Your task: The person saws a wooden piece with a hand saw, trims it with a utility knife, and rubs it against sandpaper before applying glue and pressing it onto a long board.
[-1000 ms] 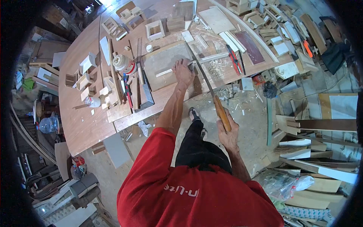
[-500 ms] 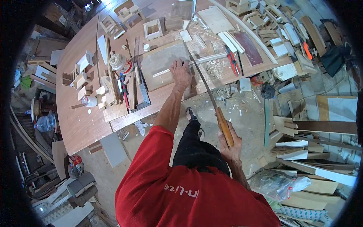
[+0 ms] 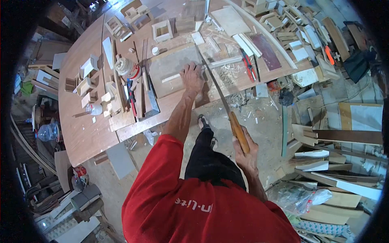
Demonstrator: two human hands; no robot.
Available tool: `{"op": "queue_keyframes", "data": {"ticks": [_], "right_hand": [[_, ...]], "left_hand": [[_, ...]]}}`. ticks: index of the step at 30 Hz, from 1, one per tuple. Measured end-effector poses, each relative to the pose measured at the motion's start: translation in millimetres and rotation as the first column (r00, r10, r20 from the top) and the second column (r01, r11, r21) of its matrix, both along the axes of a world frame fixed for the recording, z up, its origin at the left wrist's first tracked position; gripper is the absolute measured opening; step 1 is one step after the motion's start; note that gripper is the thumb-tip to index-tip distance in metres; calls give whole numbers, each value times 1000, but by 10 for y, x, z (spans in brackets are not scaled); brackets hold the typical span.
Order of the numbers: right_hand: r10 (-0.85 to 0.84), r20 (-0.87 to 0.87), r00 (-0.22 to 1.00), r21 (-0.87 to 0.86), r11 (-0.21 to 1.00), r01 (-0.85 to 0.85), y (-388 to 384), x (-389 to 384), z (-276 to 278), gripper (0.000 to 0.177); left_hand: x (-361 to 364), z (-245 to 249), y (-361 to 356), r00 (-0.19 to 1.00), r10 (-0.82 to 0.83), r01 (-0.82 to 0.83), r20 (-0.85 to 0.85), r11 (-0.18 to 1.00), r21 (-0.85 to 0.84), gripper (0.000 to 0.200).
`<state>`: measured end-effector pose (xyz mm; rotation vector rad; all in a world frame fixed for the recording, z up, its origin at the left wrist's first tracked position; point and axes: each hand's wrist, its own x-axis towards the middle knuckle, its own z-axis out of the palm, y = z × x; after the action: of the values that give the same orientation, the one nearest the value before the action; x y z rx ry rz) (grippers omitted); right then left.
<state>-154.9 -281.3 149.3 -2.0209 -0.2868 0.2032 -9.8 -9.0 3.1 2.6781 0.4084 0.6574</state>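
My right hand [image 3: 246, 153] is wrapped around the wooden handle [image 3: 240, 133] of a handsaw. The saw's long, narrow blade [image 3: 217, 86] points away from me and crosses a pale wood strip [image 3: 227, 62] just right of my left hand. With fingers curled down, my left hand [image 3: 192, 77] grips the strip against a flat grey-brown board [image 3: 166, 65] on the worktable. One end of the strip shows left of that hand, and the longer end shows right of the blade. The exact contact between teeth and strip is too small to make out.
Red-handled pliers [image 3: 248, 67] and wood shavings [image 3: 229, 75] lie right of the saw. A glue jar [image 3: 129, 69], a metal square [image 3: 152, 107] and small wooden pieces are on the left of the worktable [image 3: 87, 137]. Timber offcuts [image 3: 336, 166] are piled at the right.
The saw and my right hand have shifted slightly forward, away from my body. My left hand stays on the strip.
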Motion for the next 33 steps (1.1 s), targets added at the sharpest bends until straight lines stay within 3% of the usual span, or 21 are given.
{"op": "queue_keyframes", "data": {"ticks": [4, 6, 9, 13, 16, 18, 19, 21, 22, 24, 28, 30, 33], "right_hand": [[-22, 0, 1000, 9, 1000, 22, -6, -13, -15, 41], [-3, -115, 993, -60, 998, -3, 104, 140, -75, 41], [30, 12, 999, 0, 1000, -30, 26, -2, -43, 43], [38, -1, 999, -23, 999, -38, 52, 68, -14, 44], [-18, -147, 989, -50, 999, 10, 122, 90, -103, 41], [33, 91, 995, -4, 999, -33, 34, 3, -102, 44], [32, 82, 996, -8, 999, -32, 42, -3, -110, 44], [-15, -21, 1000, -135, 991, 12, 123, 130, -139, 45], [-20, -24, 1000, -130, 991, 16, 134, 111, -121, 45], [-32, -223, 974, -32, 999, 26, 200, 201, -81, 43], [-65, -331, 942, -93, 995, 36, 241, 225, -134, 43], [-20, -7, 1000, -2, 1000, 20, 258, 246, -305, 47], [-23, 41, 999, 20, 1000, 22, 265, 269, -377, 47]], "left_hand": [[16, 3, 2, 998, -9, 8, 60, 1000, 5, 29], [20, -2, -6, 1000, 10, -9, 25, 1000, -11, 28], [29, 1, 34, 1000, 0, 1, 13, 1000, -10, 28], [65, -8, 15, 999, 21, -21, -29, 1000, -5, 29], [50, 34, 59, 998, 15, -18, -68, 999, -45, 31], [69, 39, 45, 992, 39, -49, -123, 995, -82, 36], [31, 33, 38, 991, 38, -49, -132, 995, -86, 36], [99, 51, 86, 987, 18, -31, -157, 996, -85, 29], [51, 8, 93, 987, 13, -27, -161, 997, -79, 29], [94, 25, 142, 995, -25, 19, -95, 998, -67, 38], [77, 15, 194, 990, -24, 18, -138, 999, -43, 43], [92, 10, 255, 975, -85, 91, -204, 996, 20, 46], [103, 30, 270, 967, -92, 101, -239, 995, 25, 42]]}}
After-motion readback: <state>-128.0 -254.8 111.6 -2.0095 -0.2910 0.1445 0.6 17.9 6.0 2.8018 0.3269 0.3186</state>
